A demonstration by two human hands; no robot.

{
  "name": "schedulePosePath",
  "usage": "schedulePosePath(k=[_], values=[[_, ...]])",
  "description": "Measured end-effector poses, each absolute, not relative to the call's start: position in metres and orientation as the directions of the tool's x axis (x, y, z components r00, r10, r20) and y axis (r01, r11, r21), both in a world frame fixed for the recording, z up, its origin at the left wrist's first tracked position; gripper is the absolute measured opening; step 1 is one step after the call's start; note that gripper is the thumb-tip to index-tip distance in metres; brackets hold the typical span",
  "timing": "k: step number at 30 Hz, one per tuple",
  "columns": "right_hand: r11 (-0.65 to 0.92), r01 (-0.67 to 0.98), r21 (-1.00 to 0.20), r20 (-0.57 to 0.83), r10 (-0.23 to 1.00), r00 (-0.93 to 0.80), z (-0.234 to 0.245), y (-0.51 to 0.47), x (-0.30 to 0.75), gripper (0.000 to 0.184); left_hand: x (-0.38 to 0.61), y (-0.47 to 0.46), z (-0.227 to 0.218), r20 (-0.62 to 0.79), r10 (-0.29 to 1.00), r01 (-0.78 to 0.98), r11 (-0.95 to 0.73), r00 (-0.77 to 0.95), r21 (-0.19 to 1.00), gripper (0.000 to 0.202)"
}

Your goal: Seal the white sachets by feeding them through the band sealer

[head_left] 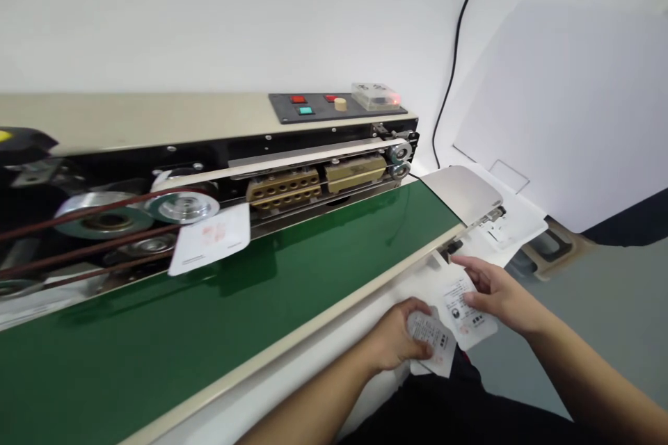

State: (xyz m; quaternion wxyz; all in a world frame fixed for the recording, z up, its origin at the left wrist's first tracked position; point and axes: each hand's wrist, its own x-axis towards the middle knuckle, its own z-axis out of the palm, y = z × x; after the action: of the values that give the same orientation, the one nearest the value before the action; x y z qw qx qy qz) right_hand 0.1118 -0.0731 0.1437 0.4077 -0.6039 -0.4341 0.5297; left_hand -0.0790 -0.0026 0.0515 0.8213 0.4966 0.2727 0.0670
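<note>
My left hand point(399, 338) is curled around a small white printed pouch point(435, 346) at the front edge of the sealing machine. My right hand point(498, 292) pinches a second white pouch point(467, 307) just to the right, overlapping the first. Both hands sit below the near right corner of the green conveyor belt point(261, 292). Another white pouch point(211, 240) with red print rides on the belt at the left, its top edge in the machine's sealing slot under the pulleys point(180, 207).
The machine's control panel point(334, 106) with red and green buttons sits on top. Brass blocks point(318, 182) line the sealing track. A metal plate point(462, 192) and white sheets point(514, 219) lie at the belt's right end. A black cable point(456, 49) runs up the wall.
</note>
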Motion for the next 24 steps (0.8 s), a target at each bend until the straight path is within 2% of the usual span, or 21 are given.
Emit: schedulePosePath(k=[6,10,12,14,17,20,24], values=[[-0.132,0.235,-0.963,-0.126,0.991,0.042,0.180,-0.061,0.106,0.033,-0.078,-0.005,0.051,-0.396,0.391,0.160,0.514,0.831,0.843,0.058],[-0.010,0.484,-0.875,0.053,0.992,0.116,0.196,-0.049,0.117,0.024,-0.078,-0.006,0.049,-0.403,0.394,0.184,0.487,0.826,0.854,0.061],[0.056,0.640,-0.766,0.203,0.966,0.160,0.205,-0.038,0.127,0.030,-0.078,-0.005,0.048,-0.408,0.394,0.203,0.466,0.824,0.861,0.063],[0.127,0.785,-0.607,0.363,0.922,0.131,0.214,-0.021,0.137,0.037,-0.078,-0.004,0.048,-0.413,0.404,0.223,0.439,0.816,0.870,0.064],[0.206,0.926,-0.316,0.545,0.839,0.000,0.226,0.008,0.147,0.024,-0.079,-0.003,0.049,-0.434,0.428,0.264,0.401,0.793,0.877,0.070],[0.200,0.977,-0.066,0.677,0.728,-0.103,0.229,0.034,0.150,0.010,-0.080,-0.003,0.052,-0.469,0.426,0.295,0.413,0.774,0.862,0.077],[0.218,0.955,0.203,0.767,0.570,-0.293,0.220,0.060,0.151,0.008,-0.080,-0.004,0.053,-0.486,0.431,0.312,0.415,0.760,0.855,0.081]])
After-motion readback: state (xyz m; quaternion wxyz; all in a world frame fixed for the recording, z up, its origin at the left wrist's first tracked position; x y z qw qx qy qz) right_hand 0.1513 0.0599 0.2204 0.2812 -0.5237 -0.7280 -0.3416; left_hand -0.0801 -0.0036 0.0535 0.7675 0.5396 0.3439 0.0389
